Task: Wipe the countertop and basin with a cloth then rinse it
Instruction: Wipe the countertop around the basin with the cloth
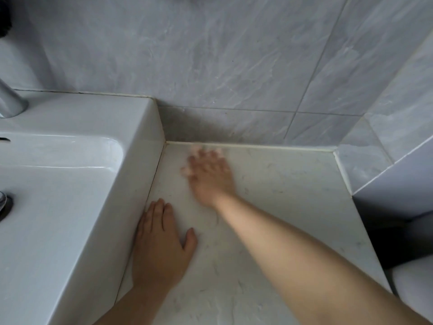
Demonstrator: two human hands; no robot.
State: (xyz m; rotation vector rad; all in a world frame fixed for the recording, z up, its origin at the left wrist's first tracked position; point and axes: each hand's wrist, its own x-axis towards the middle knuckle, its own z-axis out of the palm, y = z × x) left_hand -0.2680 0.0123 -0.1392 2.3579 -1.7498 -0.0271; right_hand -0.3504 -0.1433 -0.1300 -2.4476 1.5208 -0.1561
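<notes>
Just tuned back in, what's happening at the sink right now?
A person is working on the white marbled countertop to the right of the white ceramic basin. The left hand lies flat on the countertop beside the basin's side, fingers straight. The right hand reaches toward the back edge by the grey tiled wall and is motion-blurred, so it looks mid-swipe. No cloth shows plainly; the blur hides what that hand holds. Neither hand is in the basin bowl.
</notes>
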